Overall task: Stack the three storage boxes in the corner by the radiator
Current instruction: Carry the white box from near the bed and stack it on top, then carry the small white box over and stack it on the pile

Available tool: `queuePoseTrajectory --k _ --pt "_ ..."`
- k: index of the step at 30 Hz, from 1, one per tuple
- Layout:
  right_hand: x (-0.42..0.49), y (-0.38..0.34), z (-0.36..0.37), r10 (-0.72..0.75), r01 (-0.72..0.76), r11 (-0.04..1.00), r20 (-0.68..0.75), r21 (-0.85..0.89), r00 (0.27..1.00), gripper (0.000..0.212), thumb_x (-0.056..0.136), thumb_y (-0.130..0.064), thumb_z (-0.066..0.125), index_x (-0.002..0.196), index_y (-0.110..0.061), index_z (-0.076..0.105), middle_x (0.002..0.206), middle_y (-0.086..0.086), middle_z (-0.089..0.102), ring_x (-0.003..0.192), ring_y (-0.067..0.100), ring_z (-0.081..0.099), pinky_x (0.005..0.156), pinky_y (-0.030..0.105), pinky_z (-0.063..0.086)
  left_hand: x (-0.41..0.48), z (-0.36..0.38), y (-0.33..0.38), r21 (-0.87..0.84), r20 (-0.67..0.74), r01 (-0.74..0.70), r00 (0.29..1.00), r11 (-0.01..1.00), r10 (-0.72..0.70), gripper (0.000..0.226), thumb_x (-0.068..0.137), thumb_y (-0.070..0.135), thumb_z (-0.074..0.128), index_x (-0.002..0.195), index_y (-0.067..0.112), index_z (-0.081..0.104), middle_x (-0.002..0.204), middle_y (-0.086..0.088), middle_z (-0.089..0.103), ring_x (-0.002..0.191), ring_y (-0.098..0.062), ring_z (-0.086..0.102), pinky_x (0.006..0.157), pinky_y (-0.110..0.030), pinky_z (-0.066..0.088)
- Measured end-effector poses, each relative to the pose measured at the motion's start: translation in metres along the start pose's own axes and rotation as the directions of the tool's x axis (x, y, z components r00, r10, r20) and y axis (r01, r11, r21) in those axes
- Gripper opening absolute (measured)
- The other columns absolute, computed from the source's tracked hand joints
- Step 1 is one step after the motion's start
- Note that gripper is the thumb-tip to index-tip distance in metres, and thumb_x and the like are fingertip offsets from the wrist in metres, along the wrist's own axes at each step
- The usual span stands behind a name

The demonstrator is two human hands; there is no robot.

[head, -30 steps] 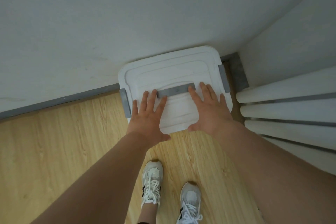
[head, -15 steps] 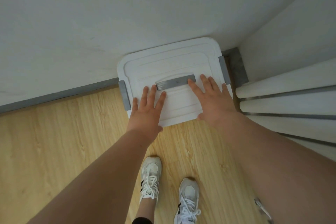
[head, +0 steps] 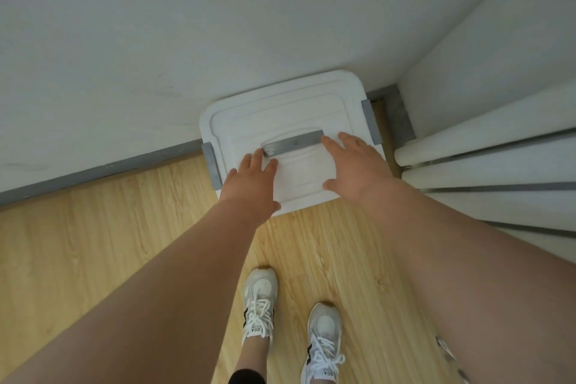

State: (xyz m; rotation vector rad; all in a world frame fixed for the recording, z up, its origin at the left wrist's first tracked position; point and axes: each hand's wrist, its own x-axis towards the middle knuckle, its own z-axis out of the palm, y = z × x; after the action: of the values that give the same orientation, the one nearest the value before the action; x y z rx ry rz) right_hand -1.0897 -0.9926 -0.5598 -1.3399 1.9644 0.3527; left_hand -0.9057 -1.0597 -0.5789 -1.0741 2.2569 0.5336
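A white storage box [head: 290, 115] with a grey lid handle [head: 293, 142] and grey side clips stands in the corner, seen from straight above. What lies under it is hidden. My left hand [head: 252, 179] lies flat on the lid's near left part, fingers straight, fingertips at the handle's left end. My right hand [head: 355, 165] lies flat on the lid's right part, fingers straight, just right of the handle.
A white wall runs behind the box, with a grey skirting board [head: 93, 171] along it. A white radiator [head: 486, 165] stands close on the right. Light wooden floor [head: 93, 243] spreads to the left and front. My two white sneakers [head: 260, 299] stand before the box.
The box has shifted farther back toward the wall and corner. Both hands went with it, still flat on the lid.
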Motion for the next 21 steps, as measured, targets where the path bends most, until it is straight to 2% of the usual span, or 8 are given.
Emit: queuePoseTrajectory --k 6,12,16,21 --pt "-0.041 0.004 -0.013 0.038 -0.039 0.999 0.010 0.027 0.999 0.076 0.094 -0.041 0.055 0.154 -0.031 0.010 0.162 0.005 0.013 0.147 0.028 0.015 0.117 0.050 0.020 -0.030 -0.027 0.025 0.031 0.016 -0.025 1.000 0.999 0.024 0.072 0.095 0.035 0.052 0.152 0.021 0.010 0.158 -0.005 0.015 0.143 -0.024 0.020 0.107 -0.039 0.033" --pt "-0.112 0.007 -0.041 0.030 -0.029 0.998 -0.014 0.047 0.999 0.073 0.094 -0.043 0.054 0.154 -0.031 0.014 0.160 0.006 0.019 0.145 0.030 0.019 0.117 0.050 0.021 -0.088 -0.063 0.054 -0.012 0.002 0.003 1.000 1.000 -0.003 0.067 0.097 0.037 0.048 0.152 0.023 0.012 0.158 -0.001 0.017 0.142 -0.022 0.022 0.106 -0.038 0.034" --pt "-0.177 0.013 -0.073 0.075 -0.073 0.996 -0.047 0.052 0.996 0.070 0.091 -0.043 0.054 0.152 -0.033 0.019 0.153 0.006 0.032 0.135 0.030 0.034 0.108 0.048 0.034 -0.139 -0.104 0.079 -0.070 -0.024 0.027 0.999 0.997 -0.028 0.066 0.097 0.039 0.045 0.152 0.023 0.013 0.159 -0.001 0.016 0.143 -0.023 0.020 0.110 -0.040 0.032" --pt "-0.263 0.018 -0.120 0.094 -0.082 0.991 -0.116 0.103 0.989 0.073 0.090 -0.043 0.056 0.152 -0.037 0.018 0.151 0.004 0.035 0.135 0.028 0.036 0.108 0.045 0.034 -0.207 -0.161 0.110 -0.068 -0.094 -0.004 0.996 0.998 -0.002 0.065 0.097 0.039 0.046 0.152 0.023 0.014 0.159 -0.001 0.018 0.144 -0.023 0.020 0.109 -0.040 0.031"
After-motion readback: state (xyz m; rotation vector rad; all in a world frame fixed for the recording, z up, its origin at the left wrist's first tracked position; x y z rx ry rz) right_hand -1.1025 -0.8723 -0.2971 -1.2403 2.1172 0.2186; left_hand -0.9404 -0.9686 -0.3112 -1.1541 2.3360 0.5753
